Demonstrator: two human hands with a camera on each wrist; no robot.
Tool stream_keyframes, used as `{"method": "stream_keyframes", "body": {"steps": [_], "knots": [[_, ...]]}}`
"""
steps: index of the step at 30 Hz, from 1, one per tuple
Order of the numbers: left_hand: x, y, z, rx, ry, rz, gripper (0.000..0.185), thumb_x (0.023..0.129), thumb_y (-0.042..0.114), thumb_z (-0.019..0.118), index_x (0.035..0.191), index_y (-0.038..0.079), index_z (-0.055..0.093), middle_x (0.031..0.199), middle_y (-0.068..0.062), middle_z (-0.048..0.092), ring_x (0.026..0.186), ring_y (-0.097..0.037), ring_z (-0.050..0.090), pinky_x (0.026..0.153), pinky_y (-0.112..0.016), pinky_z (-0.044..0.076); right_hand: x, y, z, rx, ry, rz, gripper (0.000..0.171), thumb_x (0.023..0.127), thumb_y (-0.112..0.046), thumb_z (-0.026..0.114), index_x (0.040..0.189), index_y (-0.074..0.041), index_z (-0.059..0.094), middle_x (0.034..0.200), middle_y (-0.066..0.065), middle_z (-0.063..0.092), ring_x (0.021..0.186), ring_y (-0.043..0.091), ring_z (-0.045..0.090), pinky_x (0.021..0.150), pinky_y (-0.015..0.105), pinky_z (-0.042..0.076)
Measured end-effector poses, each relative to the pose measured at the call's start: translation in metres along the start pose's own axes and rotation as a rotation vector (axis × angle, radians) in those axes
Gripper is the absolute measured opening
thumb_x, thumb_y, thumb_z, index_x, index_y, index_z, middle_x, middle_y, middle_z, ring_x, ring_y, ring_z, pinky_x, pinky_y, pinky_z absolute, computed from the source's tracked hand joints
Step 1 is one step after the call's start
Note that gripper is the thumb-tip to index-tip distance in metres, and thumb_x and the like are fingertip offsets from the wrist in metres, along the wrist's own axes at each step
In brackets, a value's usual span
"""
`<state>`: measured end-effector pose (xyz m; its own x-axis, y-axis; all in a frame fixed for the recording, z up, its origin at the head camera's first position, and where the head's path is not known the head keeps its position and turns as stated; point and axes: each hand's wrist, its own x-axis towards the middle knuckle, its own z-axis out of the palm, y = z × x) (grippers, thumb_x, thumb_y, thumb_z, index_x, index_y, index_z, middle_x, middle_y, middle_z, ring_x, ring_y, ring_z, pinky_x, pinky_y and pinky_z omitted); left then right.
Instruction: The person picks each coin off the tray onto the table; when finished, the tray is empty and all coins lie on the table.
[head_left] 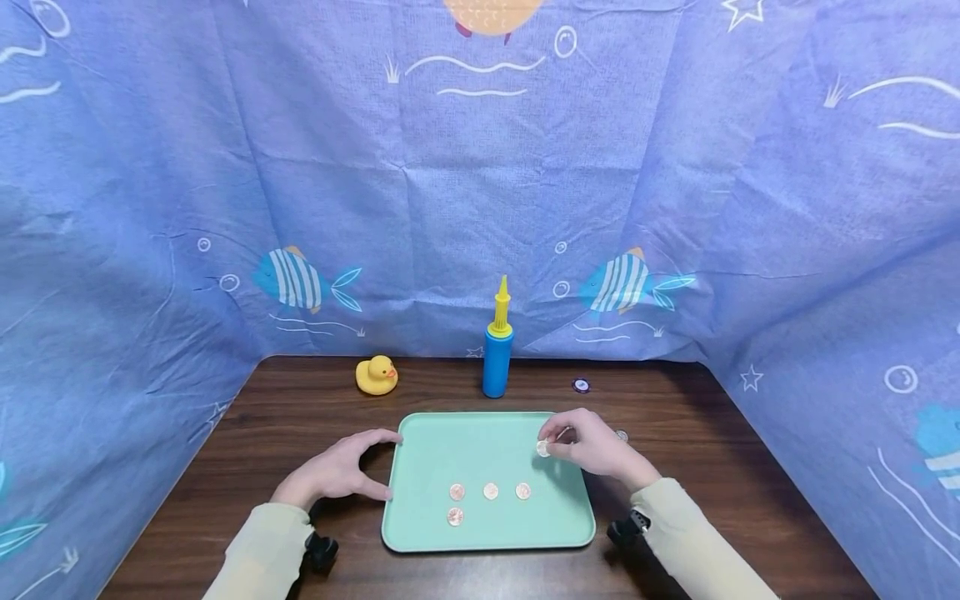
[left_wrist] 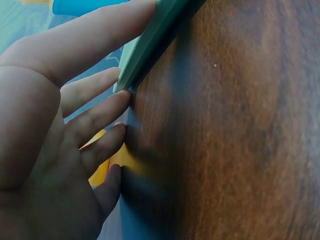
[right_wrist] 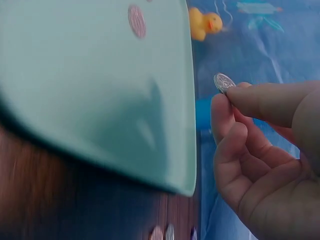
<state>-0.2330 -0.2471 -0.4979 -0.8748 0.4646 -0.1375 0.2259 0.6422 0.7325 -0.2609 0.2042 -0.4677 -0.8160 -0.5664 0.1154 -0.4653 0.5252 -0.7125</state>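
A mint-green tray [head_left: 420,450] lies on the table, with several copper-coloured coins [head_left: 491,491] flat in its front half. My right hand [head_left: 592,446] pinches a silver coin [head_left: 542,448] between thumb and fingertips above the tray's right part. In the right wrist view that coin [right_wrist: 224,82] sticks out past the fingertips, tilted. My left hand [head_left: 341,467] is at the tray's left edge, thumb and fingers spread wide. In the left wrist view, the thumb and some fingertips [left_wrist: 122,100] meet the tray's rim [left_wrist: 145,52].
Behind the tray stand a yellow rubber duck [head_left: 377,376] and a blue hand pump [head_left: 497,362] with a yellow nozzle. A dark poker chip [head_left: 581,385] lies at the back right. Another coin [head_left: 622,435] shows beyond my right hand. Blue fish-printed cloth [head_left: 465,208] surrounds the wooden table [head_left: 300,400].
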Motion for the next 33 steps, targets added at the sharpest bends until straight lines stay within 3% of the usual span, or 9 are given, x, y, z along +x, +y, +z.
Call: {"method": "stream_keyframes", "body": {"steps": [10, 18, 26, 33], "knots": [[0.001, -0.001, 0.0, 0.009, 0.004, 0.007, 0.084, 0.079, 0.037, 0.094, 0.151, 0.017, 0.055, 0.158, -0.012, 0.049, 0.149, -0.041, 0.038, 0.117, -0.066, 0.034, -0.025, 0.02, -0.025, 0.018, 0.054, 0.064, 0.006, 0.095, -0.008, 0.077, 0.099, -0.013, 0.077, 0.09, -0.001, 0.07, 0.082, 0.013, 0.066, 0.075, 0.027, 0.056], [0.001, 0.0, 0.0, 0.0, 0.002, 0.008, 0.084, 0.079, 0.037, 0.094, 0.151, 0.017, 0.055, 0.158, -0.012, 0.049, 0.149, -0.041, 0.039, 0.117, -0.066, 0.034, -0.046, 0.039, -0.038, 0.122, 0.11, 0.079, 0.006, 0.095, 0.0, 0.073, 0.1, -0.002, 0.075, 0.09, 0.013, 0.073, 0.077, 0.026, 0.071, 0.068, 0.028, 0.059], [0.001, -0.001, 0.0, 0.002, 0.003, 0.008, 0.084, 0.079, 0.038, 0.093, 0.151, 0.018, 0.055, 0.158, -0.011, 0.049, 0.149, -0.041, 0.038, 0.117, -0.066, 0.034, -0.066, 0.062, -0.049, 0.036, 0.199, 0.12, 0.008, 0.092, 0.001, 0.076, 0.099, -0.001, 0.074, 0.086, 0.004, 0.071, 0.073, 0.012, 0.066, 0.068, 0.025, 0.055], [0.0, -0.001, 0.0, -0.01, -0.002, 0.003, 0.083, 0.079, 0.036, 0.094, 0.151, 0.018, 0.055, 0.158, -0.012, 0.048, 0.15, -0.042, 0.037, 0.116, -0.067, 0.033, -0.079, 0.075, -0.054, -0.016, 0.236, 0.216, 0.01, 0.09, 0.005, 0.075, 0.095, -0.003, 0.073, 0.08, 0.003, 0.069, 0.064, 0.015, 0.064, 0.059, 0.026, 0.052]]}}
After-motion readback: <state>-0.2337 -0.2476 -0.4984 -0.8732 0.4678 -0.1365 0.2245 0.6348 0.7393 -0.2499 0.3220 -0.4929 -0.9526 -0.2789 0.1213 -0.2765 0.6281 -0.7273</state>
